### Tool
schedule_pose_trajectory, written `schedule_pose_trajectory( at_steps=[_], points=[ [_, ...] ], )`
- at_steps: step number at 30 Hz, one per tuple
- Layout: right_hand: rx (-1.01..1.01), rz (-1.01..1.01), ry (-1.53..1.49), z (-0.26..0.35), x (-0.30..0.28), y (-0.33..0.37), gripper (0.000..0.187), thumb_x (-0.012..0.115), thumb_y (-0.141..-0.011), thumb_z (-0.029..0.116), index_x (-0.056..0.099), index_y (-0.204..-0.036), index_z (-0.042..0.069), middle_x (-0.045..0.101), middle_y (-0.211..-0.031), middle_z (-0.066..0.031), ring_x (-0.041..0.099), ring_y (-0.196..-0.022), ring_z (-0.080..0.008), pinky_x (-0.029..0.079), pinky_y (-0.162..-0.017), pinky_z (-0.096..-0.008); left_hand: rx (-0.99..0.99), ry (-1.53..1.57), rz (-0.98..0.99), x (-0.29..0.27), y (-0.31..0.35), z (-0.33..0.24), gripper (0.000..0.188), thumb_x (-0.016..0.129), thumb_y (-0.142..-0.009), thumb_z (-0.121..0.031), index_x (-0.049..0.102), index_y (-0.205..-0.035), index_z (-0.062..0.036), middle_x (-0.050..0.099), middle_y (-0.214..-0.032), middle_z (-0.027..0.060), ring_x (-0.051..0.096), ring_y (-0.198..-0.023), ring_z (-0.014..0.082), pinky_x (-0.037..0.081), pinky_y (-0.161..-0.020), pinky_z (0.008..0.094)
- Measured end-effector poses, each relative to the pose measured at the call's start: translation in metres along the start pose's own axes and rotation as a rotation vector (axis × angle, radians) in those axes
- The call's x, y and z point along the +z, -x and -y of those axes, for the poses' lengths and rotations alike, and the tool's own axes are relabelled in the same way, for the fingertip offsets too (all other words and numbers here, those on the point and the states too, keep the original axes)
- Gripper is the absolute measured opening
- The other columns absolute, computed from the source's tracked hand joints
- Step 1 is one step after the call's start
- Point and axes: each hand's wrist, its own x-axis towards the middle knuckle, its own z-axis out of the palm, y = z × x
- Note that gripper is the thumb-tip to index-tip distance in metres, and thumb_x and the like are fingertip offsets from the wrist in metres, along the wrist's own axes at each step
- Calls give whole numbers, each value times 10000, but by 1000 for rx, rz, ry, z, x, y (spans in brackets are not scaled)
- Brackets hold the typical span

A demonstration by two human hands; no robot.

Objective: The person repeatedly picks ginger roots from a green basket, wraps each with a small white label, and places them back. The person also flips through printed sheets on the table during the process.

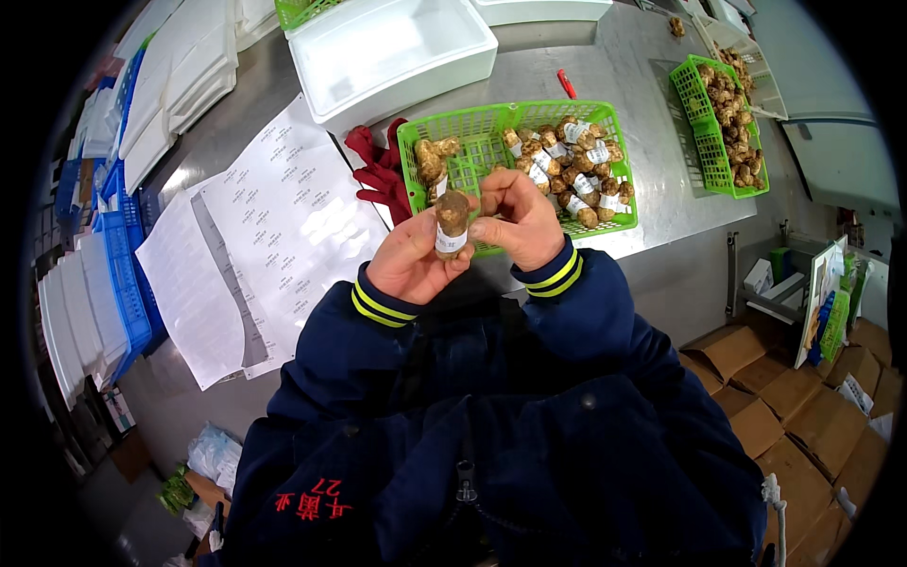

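My left hand [413, 257] is closed around a stubby brown mushroom [453, 212], held upright with its rounded brown end up. A white paper label [451, 242] wraps around its stem. My right hand [525, 222] is just to the right, fingers curled and thumb tip close to the label's edge; whether something thin lies between its fingertips I cannot make out. Beyond both hands sits a green plastic basket [510, 111]. Its right part holds several labelled mushrooms [578, 165], and a few more mushrooms [436, 159] lie at its left end.
Sheets of printed labels [283, 203] cover the steel table [652, 123] on the left. Red gloves [381, 175] lie beside the basket, below a white foam box [387, 57]. A red pen [566, 83] lies behind. Filled green baskets [704, 118] stand far right; cardboard boxes [794, 406] are lower right.
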Motion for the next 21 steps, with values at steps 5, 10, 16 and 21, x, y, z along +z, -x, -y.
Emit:
schedule_pose_trajectory(
  at_steps=[5,10,16,21],
  points=[
    [56,101,1,1,-3,-7,487,740,-691,87,431,-1063,21,550,-860,-38,501,-831,-115,427,-780,-265,-28,40,52,-3,-1,0,464,523,-882,-261,388,-1216,33,534,-1051,89,547,-904,152,466,-792,260],
    [3,-28,-4,-11,-4,-8,255,672,-756,55,517,-956,27,544,-845,-31,529,-746,-92,444,-664,-220,157,10,-197,1,-9,5,346,515,-890,-238,456,-1147,-13,544,-1050,70,547,-906,151,466,-793,270],
    [-455,-226,828,-5,33,1,376,703,-676,139,531,-986,13,559,-949,-127,541,-856,-256,440,-740,-341,407,-75,-499,-1,-33,12,178,518,-891,-216,509,-952,-50,557,-872,39,524,-772,130,429,-663,266],
    [-529,-336,965,-16,33,-2,415,701,-673,118,511,-1022,1,548,-972,-150,521,-869,-302,433,-755,-362,438,-130,-524,0,-39,22,190,514,-890,-208,506,-1016,-66,556,-888,35,527,-807,138,438,-664,282]
  ],
)
